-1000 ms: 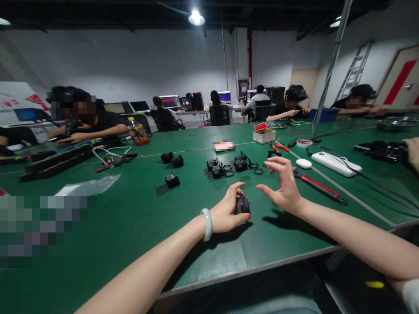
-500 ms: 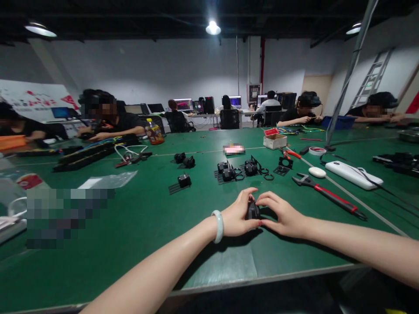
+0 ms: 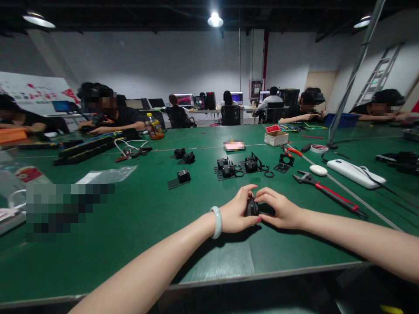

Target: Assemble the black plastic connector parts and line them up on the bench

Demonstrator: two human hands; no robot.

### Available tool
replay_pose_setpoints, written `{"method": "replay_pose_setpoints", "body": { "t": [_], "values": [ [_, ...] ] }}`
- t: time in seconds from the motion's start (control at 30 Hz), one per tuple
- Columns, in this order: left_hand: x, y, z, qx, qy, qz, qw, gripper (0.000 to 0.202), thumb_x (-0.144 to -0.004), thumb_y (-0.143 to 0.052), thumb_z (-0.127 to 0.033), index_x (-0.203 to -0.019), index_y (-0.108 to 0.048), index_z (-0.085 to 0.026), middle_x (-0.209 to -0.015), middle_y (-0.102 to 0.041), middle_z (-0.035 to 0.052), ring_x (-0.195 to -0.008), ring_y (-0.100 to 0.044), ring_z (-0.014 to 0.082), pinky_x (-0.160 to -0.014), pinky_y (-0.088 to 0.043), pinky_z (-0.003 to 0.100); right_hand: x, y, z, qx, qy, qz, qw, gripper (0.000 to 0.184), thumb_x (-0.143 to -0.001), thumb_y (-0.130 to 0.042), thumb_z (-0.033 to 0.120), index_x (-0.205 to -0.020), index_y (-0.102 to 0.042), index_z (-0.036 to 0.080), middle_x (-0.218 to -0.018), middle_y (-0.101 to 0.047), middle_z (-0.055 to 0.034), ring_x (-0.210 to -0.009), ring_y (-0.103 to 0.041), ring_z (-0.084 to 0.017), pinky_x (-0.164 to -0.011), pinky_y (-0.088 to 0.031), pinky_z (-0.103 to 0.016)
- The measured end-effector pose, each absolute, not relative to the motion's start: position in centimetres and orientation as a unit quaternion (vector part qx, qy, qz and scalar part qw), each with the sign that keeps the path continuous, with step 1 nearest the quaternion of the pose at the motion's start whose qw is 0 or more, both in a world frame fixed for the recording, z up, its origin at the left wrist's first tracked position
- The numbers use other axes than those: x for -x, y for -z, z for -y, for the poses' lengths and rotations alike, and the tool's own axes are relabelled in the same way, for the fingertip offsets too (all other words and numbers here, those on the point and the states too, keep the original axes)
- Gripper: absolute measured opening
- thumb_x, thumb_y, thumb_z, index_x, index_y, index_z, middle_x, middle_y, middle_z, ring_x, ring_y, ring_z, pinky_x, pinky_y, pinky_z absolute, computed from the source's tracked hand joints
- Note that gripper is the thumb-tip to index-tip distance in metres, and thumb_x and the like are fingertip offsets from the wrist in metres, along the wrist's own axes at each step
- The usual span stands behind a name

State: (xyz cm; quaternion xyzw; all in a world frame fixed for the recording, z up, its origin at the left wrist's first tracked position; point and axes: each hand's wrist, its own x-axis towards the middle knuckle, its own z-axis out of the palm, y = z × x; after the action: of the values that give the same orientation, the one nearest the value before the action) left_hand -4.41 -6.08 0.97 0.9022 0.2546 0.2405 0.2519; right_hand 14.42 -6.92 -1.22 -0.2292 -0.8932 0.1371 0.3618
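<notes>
A small black part (image 3: 252,206) rests low over the green table (image 3: 137,218), gripped from both sides. My left hand (image 3: 236,213), with a pale bangle on its wrist, curls round the part's left side. From the right, my right hand (image 3: 278,208) pinches the same part with its fingertips. Most of the part is hidden by my fingers. Beyond my hands lie more black parts (image 3: 227,169) with loose black rings (image 3: 269,174) beside them.
A red-handled adjustable wrench (image 3: 327,193) lies to the right, near a white mouse (image 3: 318,170) and a white power strip (image 3: 355,173). A small cardboard box (image 3: 276,137), a tape roll (image 3: 319,148) and a plastic bag (image 3: 106,175) are on the table. Other people work along the far edges.
My right hand, open above the table a second ago, came down and closed its fingertips on the black part held by my left hand. The view shifted slightly left.
</notes>
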Motion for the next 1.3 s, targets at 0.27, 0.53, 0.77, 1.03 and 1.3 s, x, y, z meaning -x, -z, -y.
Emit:
{"method": "replay_pose_setpoints", "body": {
  "t": [0.27, 0.53, 0.77, 1.03, 1.3],
  "values": [
    [4.26, -1.19, 6.17, -0.909, -0.215, -0.268, 0.237, 0.070, -0.067, -0.057, -0.027, -0.121, -0.014, -0.015, -0.101, -0.039, 0.0084, -0.095, -0.043, 0.0203, -0.084, -0.037, 0.038, -14.76, 0.82, 7.01, 0.259, -0.144, 0.884, 0.361, 0.030, -0.067, -0.060, 0.021, -0.095, -0.050, 0.019, -0.094, -0.055, -0.0072, -0.090, -0.051, -0.019, -0.078, -0.042, -0.032],
    [4.25, -1.22, 6.06, -0.910, -0.215, -0.262, 0.237, 0.071, -0.068, -0.057, -0.027, -0.122, -0.013, -0.015, -0.101, -0.038, 0.0088, -0.095, -0.042, 0.0204, -0.085, -0.036, 0.038, -14.90, 0.63, 6.84, 0.277, -0.132, 0.884, 0.352, 0.031, -0.067, -0.061, 0.026, -0.096, -0.052, 0.018, -0.093, -0.058, -0.0077, -0.087, -0.054, -0.019, -0.076, -0.043, -0.031],
    [4.29, -1.20, 6.02, -0.910, -0.210, -0.265, 0.239, 0.071, -0.067, -0.057, -0.026, -0.122, -0.013, -0.015, -0.103, -0.037, 0.0090, -0.096, -0.042, 0.0201, -0.086, -0.036, 0.038, -14.91, 0.65, 6.83, 0.288, -0.127, 0.882, 0.350, 0.032, -0.067, -0.061, 0.027, -0.095, -0.052, 0.017, -0.090, -0.059, -0.0074, -0.083, -0.055, -0.018, -0.074, -0.043, -0.030],
    [4.24, -1.28, 5.93, -0.910, -0.213, -0.261, 0.240, 0.070, -0.068, -0.057, -0.025, -0.122, -0.014, -0.016, -0.103, -0.037, 0.0083, -0.096, -0.042, 0.0195, -0.086, -0.036, 0.038, -14.94, 0.47, 6.83, 0.289, -0.124, 0.884, 0.346, 0.033, -0.066, -0.062, 0.025, -0.096, -0.051, 0.016, -0.090, -0.059, -0.0073, -0.082, -0.055, -0.018, -0.073, -0.043, -0.030],
    [4.25, -1.31, 5.93, -0.909, -0.211, -0.263, 0.244, 0.070, -0.068, -0.057, -0.025, -0.123, -0.015, -0.015, -0.104, -0.038, 0.0087, -0.097, -0.042, 0.0201, -0.086, -0.036, 0.039, -15.06, 0.47, 6.68, 0.281, -0.117, 0.890, 0.339, 0.031, -0.067, -0.061, 0.026, -0.094, -0.051, 0.016, -0.089, -0.059, -0.0073, -0.081, -0.055, -0.018, -0.072, -0.043, -0.029]
  ]
}}
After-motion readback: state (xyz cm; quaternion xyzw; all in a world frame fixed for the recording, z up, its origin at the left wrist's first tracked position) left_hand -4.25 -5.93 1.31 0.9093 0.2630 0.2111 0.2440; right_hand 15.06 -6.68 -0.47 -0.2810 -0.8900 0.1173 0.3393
